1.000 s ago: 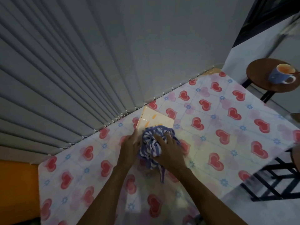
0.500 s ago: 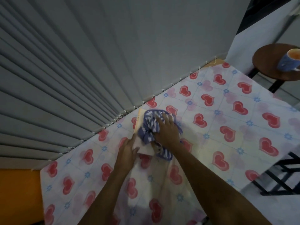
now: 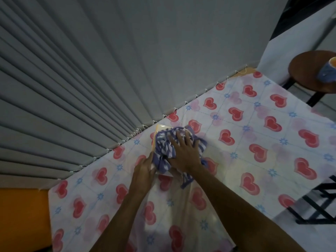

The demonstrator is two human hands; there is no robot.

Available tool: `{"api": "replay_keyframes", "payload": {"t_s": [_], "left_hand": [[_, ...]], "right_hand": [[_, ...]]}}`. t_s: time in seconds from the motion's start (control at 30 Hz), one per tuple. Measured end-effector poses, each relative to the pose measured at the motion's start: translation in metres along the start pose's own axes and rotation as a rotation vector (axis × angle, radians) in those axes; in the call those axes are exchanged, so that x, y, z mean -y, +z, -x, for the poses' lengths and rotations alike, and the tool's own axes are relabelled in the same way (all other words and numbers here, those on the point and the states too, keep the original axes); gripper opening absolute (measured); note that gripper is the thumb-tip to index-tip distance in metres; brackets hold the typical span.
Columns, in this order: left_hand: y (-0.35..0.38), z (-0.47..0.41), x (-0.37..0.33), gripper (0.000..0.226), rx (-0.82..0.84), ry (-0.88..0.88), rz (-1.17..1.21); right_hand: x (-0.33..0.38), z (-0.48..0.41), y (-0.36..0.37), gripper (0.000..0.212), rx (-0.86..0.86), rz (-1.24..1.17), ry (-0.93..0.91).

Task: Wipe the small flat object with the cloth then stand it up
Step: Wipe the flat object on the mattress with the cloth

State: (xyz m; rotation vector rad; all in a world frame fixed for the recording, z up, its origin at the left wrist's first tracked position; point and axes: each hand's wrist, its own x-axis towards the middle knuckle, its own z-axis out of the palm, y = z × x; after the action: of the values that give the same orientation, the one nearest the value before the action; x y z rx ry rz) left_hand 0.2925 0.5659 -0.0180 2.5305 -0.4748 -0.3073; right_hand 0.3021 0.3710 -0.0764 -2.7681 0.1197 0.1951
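Observation:
A small flat cream-yellow object [image 3: 160, 128] lies on the heart-patterned tablecloth [image 3: 254, 142] close to the grey blinds. Only its far corner and left edge show. A bunched blue-and-white striped cloth [image 3: 164, 148] covers most of it. My right hand [image 3: 183, 151] presses flat on the cloth with fingers spread over it. My left hand [image 3: 145, 167] rests on the object's near left edge, holding it down against the table.
Grey vertical blinds [image 3: 91, 79] hang right behind the table's far edge. A round brown stool [image 3: 309, 73] at the right carries a blue mug [image 3: 328, 73]. Black metal framing [image 3: 318, 206] stands off the table's right edge. An orange surface [image 3: 23, 219] lies at lower left.
My right hand has pushed the cloth away from me across the flat object, from its near part to its far end. My left hand has stayed on the near edge.

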Motion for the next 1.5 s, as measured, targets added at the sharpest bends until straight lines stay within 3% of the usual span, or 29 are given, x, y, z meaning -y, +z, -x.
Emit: {"api": "replay_keyframes", "payload": {"t_s": [0.07, 0.17, 0.27, 0.4, 0.53, 0.6, 0.77, 0.9, 1.0, 1.2, 1.27, 1.4, 1.5], "left_hand": [[-0.003, -0.001, 0.001, 0.053, 0.001, 0.015, -0.010], [-0.002, -0.001, 0.002, 0.034, -0.046, 0.045, 0.046], [0.004, 0.001, 0.005, 0.034, -0.045, 0.061, 0.019], [0.001, 0.002, 0.002, 0.051, -0.004, -0.036, -0.004], [0.000, 0.005, -0.004, 0.068, 0.023, -0.102, -0.030], [0.000, 0.003, -0.001, 0.068, 0.025, -0.102, -0.039], [0.001, 0.006, 0.002, 0.047, 0.001, -0.044, 0.029], [0.006, 0.007, -0.001, 0.046, -0.029, -0.022, 0.039], [0.002, 0.006, -0.004, 0.063, 0.003, -0.049, -0.027], [0.002, 0.008, -0.007, 0.067, 0.016, -0.098, -0.044], [0.004, 0.007, -0.002, 0.061, -0.007, -0.052, -0.042], [0.007, 0.007, 0.004, 0.024, -0.054, -0.045, 0.039], [0.008, 0.008, 0.004, 0.034, -0.072, 0.043, -0.004]], "right_hand": [[0.006, 0.016, 0.008, 0.094, -0.017, -0.071, 0.027], [0.016, 0.059, 0.031, 0.087, -0.055, -0.208, 0.023], [0.017, 0.079, 0.046, 0.077, -0.067, -0.171, 0.003], [0.003, 0.040, 0.029, 0.088, -0.021, -0.083, -0.033], [-0.015, -0.001, 0.001, 0.079, -0.004, -0.119, 0.142], [-0.013, 0.001, -0.004, 0.073, -0.019, -0.144, 0.170], [0.012, 0.058, 0.026, 0.073, 0.017, -0.152, -0.056], [0.005, 0.029, 0.010, 0.068, 0.006, -0.123, -0.111], [0.000, -0.016, -0.016, 0.059, -0.046, -0.114, -0.040], [-0.005, -0.038, -0.025, 0.059, -0.067, -0.096, 0.051], [0.006, -0.015, -0.018, 0.061, -0.075, -0.172, 0.045], [0.020, 0.053, 0.013, 0.060, -0.018, -0.198, -0.113], [0.006, 0.039, 0.007, 0.057, -0.059, -0.194, -0.167]]}}
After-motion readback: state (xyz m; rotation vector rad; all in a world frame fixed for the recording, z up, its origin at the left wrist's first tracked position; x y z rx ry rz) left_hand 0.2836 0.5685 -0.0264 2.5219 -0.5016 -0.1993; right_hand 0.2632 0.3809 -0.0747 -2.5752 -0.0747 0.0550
